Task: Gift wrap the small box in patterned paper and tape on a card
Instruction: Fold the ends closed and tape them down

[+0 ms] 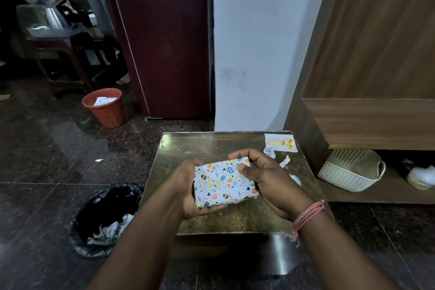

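A small box wrapped in white paper with colourful egg and heart prints is held above the middle of the small brown table. My left hand cups it from the left and underneath, fingers curled round its near edge. My right hand grips its right end, the thumb pressing on the top face near the far right corner. A white card with gold lettering and balloons lies flat at the table's far right corner. Some tape lies by my right hand, mostly hidden.
Paper scraps and a small offcut lie near the card. A black-lined bin with crumpled paper stands left of the table, an orange bucket farther back. A white basket sits on a low wooden shelf at right.
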